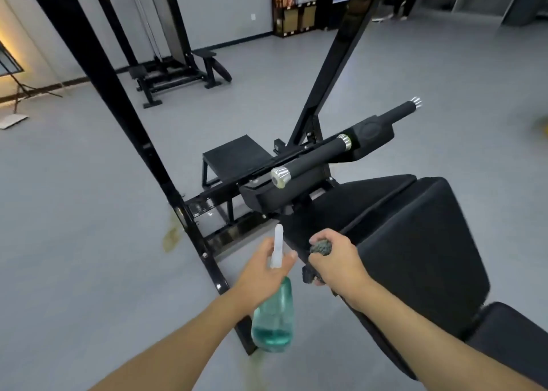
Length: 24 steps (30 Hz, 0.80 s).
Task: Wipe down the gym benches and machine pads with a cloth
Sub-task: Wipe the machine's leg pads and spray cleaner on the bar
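Left hand: the left hand (261, 264) is wrapped around the neck of a spray bottle (274, 316), fingers (292, 255) curled over the trigger head; the forearm is bare.
Spray bottle: clear teal-tinted plastic with a rounded body, hanging tilted below the hand; teal liquid fills only its lower part; the white translucent nozzle (278, 238) points up and away from the person.
Right hand: the right hand (335, 261) is clenched into a fist around a bunched cloth (321, 247); the fist sits at the near edge of the padding, and I cannot tell whether the cloth touches it.
Cloth: dark grey with a nubby, looped texture, squeezed into a ball; only a rounded tuft shows above the thumb and forefinger.
Bench: the bench (415, 242) is upholstered in smooth matte black vinyl, thick, with rounded corners and a seam across it; it lies just right of the right hand, and a second black pad (513, 340) sits below it at the lower right.
Machine handles: two black cylindrical foam-textured grips (314, 159) with ribbed silver end caps, mounted above a black moulded housing beyond the bench.
Frame: glossy black square steel tubing (124, 118) runs diagonally at the left of the hands; a flat black foot plate (237, 156) with a fine texture stands behind the handles.
Floor: grey, smooth floor (74, 242) with a yellowish stain (172, 236) by the frame's base.
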Motion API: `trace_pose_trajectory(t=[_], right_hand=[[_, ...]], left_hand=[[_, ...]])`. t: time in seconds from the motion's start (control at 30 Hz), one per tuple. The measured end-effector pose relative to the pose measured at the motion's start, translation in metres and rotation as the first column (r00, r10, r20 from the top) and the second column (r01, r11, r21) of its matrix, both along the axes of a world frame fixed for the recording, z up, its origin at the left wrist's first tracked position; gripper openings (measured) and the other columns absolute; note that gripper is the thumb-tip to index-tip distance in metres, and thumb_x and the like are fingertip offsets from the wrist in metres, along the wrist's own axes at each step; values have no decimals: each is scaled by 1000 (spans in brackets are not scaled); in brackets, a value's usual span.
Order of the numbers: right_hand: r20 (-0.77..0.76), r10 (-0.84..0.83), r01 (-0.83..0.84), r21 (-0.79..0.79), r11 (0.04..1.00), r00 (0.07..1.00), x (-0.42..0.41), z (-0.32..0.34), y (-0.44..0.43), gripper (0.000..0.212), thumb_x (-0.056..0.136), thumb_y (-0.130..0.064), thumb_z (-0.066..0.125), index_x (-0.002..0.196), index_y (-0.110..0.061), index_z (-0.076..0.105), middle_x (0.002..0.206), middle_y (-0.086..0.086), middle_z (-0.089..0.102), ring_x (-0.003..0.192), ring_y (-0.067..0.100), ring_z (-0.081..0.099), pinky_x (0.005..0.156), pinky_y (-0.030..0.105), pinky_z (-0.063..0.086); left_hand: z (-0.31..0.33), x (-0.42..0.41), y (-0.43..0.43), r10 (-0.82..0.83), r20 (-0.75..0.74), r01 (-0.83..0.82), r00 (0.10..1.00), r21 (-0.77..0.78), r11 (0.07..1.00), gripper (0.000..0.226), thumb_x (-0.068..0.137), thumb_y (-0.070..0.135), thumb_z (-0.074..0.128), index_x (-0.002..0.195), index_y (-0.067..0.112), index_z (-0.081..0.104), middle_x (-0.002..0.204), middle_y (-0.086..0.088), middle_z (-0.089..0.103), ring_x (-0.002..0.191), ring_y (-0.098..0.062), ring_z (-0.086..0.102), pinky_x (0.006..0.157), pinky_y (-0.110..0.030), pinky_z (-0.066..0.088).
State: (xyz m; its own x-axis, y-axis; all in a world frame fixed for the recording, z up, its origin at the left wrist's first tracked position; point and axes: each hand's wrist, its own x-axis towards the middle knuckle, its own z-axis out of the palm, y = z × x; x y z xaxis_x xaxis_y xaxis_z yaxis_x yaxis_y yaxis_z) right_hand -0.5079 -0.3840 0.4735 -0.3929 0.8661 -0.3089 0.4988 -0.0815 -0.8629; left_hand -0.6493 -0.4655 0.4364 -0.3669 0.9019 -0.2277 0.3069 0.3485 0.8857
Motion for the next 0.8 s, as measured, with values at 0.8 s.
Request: trace_pose_trajectory(t=[0.8], right_hand=[[-505, -137, 480, 651, 588, 852, -155, -287, 18, 28, 82, -12, 68, 88, -34, 52, 94, -14, 51, 84, 2, 53, 75, 20, 45]], left_hand=[[-201, -110, 91, 274, -395, 150, 877, 767, 624, 16, 85, 25, 58, 72, 23, 49, 54, 8, 45, 50, -6, 38, 49, -20, 35]])
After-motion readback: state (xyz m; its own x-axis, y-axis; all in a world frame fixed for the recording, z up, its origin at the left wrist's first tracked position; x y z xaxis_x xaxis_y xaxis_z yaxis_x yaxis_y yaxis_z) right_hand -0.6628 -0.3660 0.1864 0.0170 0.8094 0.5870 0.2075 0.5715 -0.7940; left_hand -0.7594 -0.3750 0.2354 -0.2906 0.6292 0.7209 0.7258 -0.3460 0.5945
